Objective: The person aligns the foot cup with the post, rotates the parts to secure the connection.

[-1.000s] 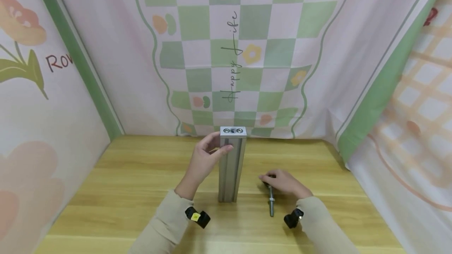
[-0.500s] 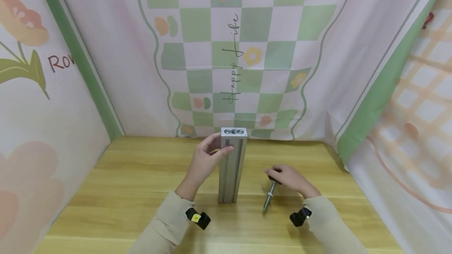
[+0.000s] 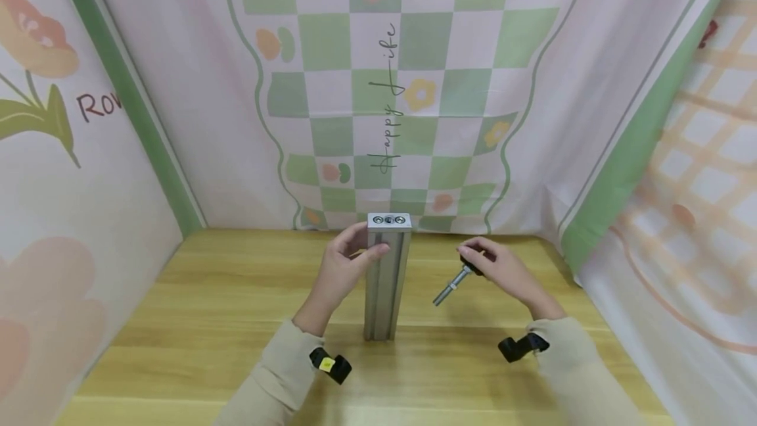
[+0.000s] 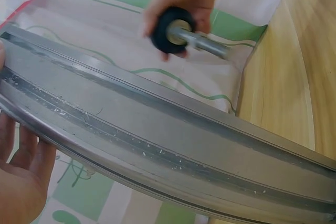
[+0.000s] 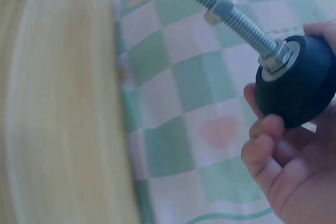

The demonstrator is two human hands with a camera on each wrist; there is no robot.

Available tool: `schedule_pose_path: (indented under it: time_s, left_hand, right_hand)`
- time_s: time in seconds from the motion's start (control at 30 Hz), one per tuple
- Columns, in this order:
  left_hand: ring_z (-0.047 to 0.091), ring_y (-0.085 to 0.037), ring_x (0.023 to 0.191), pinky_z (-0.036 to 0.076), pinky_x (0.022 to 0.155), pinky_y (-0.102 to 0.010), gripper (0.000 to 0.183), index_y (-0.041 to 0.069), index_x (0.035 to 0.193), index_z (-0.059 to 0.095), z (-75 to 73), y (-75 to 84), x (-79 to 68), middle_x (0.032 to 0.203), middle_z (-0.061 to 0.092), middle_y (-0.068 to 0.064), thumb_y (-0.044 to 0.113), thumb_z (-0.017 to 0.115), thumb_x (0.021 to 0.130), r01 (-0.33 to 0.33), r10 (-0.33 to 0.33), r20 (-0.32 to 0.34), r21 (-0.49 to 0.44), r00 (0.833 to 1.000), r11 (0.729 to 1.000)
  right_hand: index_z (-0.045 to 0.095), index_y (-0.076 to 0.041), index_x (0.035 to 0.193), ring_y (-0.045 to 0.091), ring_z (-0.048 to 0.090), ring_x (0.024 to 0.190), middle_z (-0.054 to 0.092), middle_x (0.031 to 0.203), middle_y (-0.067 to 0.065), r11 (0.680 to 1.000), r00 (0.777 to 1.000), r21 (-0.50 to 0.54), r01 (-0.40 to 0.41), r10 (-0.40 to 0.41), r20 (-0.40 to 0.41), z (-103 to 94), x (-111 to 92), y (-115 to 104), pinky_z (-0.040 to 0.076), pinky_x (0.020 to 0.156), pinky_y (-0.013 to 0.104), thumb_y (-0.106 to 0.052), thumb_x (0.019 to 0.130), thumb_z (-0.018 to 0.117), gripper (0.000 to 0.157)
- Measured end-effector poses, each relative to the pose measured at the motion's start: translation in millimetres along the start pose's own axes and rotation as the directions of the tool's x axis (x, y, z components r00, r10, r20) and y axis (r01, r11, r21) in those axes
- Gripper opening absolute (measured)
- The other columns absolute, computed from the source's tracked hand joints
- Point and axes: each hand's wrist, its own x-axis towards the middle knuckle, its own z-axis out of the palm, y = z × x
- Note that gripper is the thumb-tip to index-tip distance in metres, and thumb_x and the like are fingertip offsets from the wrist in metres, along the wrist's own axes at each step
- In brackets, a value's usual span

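Observation:
An aluminium extrusion [image 3: 384, 288] stands upright on the wooden table, with three round holes in its top end. My left hand [image 3: 343, 261] grips it near the top, thumb across the front face. In the left wrist view, pale chips lie in the grooves of the extrusion [image 4: 157, 124]. To the right, my right hand [image 3: 499, 265] holds a levelling foot [image 3: 452, 286] above the table by its black base. Its threaded rod points down and left, toward the extrusion. The right wrist view shows the foot's black base [image 5: 296, 80] between fingers and thumb, and a nut [image 5: 221, 9] partway along the rod.
The wooden table [image 3: 236, 321] reaches back to a hanging cloth [image 3: 331, 97] with green and white checks. Printed cloths also hang at the left [image 3: 53, 215] and right [image 3: 698, 215] sides. Each wrist wears a black camera strap.
My right hand has raised the levelling foot off the table and moved it right and back. Its rod has swung to slant down-left. The left hand and extrusion stay put.

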Motion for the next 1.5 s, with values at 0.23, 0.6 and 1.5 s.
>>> schedule_pose_path:
  time_s: [0.23,0.6,1.5]
  left_hand:
    - [0.066,-0.022,0.1,0.056,0.084,-0.035,0.04,0.01,0.128,0.066,-1.4,0.5,0.6,0.109,0.07,-0.007,0.018,0.077,0.091,0.011,-0.011,-0.001,0.017,1.0,1.0]
    - [0.066,-0.022,0.103,0.056,0.086,-0.036,0.041,0.013,0.128,0.066,-0.4,-0.4,-0.7,0.112,0.069,-0.006,0.023,0.078,0.09,0.028,-0.028,0.001,0.01,1.0,1.0]
    - [0.066,-0.022,0.102,0.055,0.088,-0.036,0.041,0.013,0.128,0.066,-0.5,-0.1,-2.7,0.111,0.069,-0.007,0.024,0.078,0.091,0.031,-0.031,-0.011,0.003,0.999,1.0]
  right_hand:
    - [0.059,-0.006,0.133,0.023,0.061,0.075,0.066,0.098,0.015,0.981,0.987,0.119,0.151,-0.156,0.032,-19.1,0.9,-28.4,0.053,0.065,0.032,-0.024,0.107,0.051,0.032]
    - [0.055,-0.004,0.138,0.017,0.063,0.094,0.061,0.118,0.016,0.942,0.949,0.131,0.308,-0.313,0.024,-40.9,-0.7,-64.7,0.054,0.075,0.027,-0.01,0.106,0.05,0.032]
    - [0.062,-0.011,0.137,0.013,0.066,0.085,0.068,0.106,0.008,0.794,0.758,-0.027,0.608,-0.59,-0.279,-52.4,20.6,-148.7,0.051,0.07,0.017,-0.013,0.102,0.059,0.035]
